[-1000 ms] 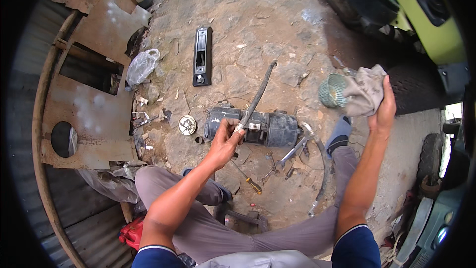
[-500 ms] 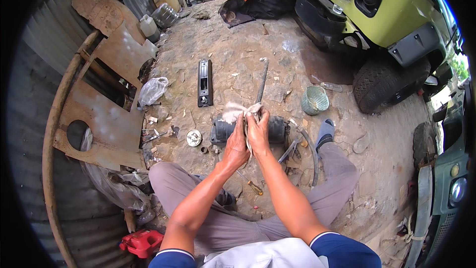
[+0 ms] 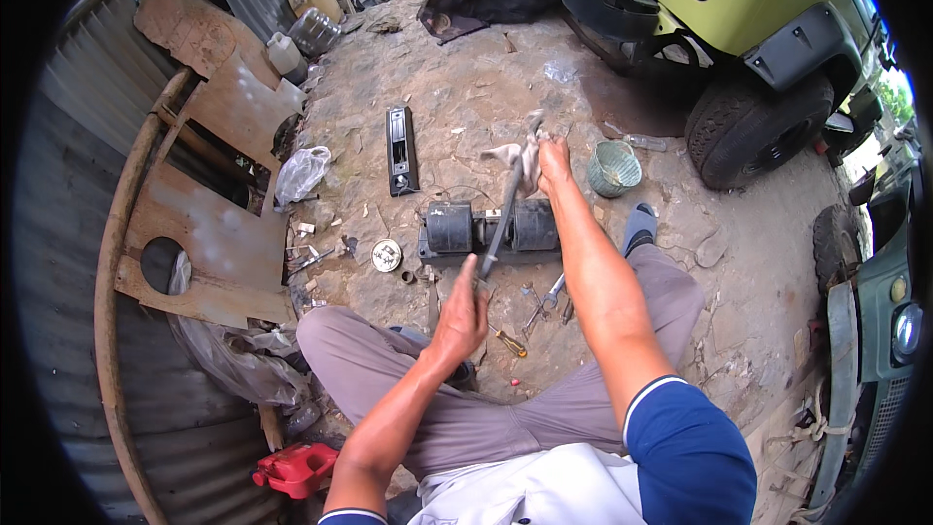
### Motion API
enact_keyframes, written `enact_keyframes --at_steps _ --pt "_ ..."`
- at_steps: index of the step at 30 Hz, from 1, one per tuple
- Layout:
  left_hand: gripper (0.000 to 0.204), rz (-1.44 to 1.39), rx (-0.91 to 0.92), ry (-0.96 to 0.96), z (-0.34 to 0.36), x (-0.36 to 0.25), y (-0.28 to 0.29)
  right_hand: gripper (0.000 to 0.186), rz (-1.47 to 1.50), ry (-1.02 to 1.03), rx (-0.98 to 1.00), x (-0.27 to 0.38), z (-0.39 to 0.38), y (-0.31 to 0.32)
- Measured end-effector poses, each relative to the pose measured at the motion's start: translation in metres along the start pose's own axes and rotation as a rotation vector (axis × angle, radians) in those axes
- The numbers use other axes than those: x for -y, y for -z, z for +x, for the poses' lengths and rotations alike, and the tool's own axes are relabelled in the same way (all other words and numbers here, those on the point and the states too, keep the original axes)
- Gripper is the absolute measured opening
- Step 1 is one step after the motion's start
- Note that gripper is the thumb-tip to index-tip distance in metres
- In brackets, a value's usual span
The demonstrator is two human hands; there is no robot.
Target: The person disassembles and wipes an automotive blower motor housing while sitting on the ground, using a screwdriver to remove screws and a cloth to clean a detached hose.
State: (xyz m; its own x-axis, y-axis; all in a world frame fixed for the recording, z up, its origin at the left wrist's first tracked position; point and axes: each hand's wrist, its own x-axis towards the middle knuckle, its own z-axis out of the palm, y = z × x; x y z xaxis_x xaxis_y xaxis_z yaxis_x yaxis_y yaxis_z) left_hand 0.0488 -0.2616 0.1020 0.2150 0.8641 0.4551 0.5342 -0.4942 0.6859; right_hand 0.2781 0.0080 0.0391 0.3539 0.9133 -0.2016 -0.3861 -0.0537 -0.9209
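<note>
My left hand [image 3: 460, 316] grips the lower end of a long dark hose [image 3: 501, 224]. My right hand [image 3: 552, 163] is closed on a crumpled pale rag [image 3: 527, 163] wrapped around the hose's upper part. The hose slants up over a black double-drum blower unit [image 3: 449, 226] lying on the stony ground. Beside that unit are a round tin [image 3: 386, 255] with small parts, a screwdriver [image 3: 511, 343] and a wrench [image 3: 554, 294].
A long black panel [image 3: 402, 178] lies beyond the unit, near a green basket [image 3: 614, 177]. Rusty sheets [image 3: 207, 243] and a red jerrycan [image 3: 296, 472] are at left. A yellow-green vehicle [image 3: 731, 10] is upper right, a dark green one [image 3: 880, 321] at right.
The rag left the green basket between the first two views. Since then my right hand has moved up along the hose with the rag, while my left hand has moved down to the lower end.
</note>
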Motion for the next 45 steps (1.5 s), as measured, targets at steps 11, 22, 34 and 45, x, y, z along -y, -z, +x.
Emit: enact_keyframes --at_steps 11,22,34,45 --pt "0.065 -0.024 0.049 0.026 0.055 0.019 -0.016 0.044 0.421 -0.315 0.329 0.017 -0.173 -0.028" --pt "0.030 0.190 0.099 0.418 0.046 0.039 -0.022 0.026 0.115 -0.159 0.384 -0.011 -0.208 -0.033" --pt "0.033 0.427 0.345 0.241 0.093 0.007 0.010 0.020 0.137 -0.811 0.318 0.008 -0.076 -0.063" --pt "0.033 0.278 0.284 0.192 0.015 -0.046 0.052 0.025 0.103 -0.658 0.002 0.039 0.062 -0.030"
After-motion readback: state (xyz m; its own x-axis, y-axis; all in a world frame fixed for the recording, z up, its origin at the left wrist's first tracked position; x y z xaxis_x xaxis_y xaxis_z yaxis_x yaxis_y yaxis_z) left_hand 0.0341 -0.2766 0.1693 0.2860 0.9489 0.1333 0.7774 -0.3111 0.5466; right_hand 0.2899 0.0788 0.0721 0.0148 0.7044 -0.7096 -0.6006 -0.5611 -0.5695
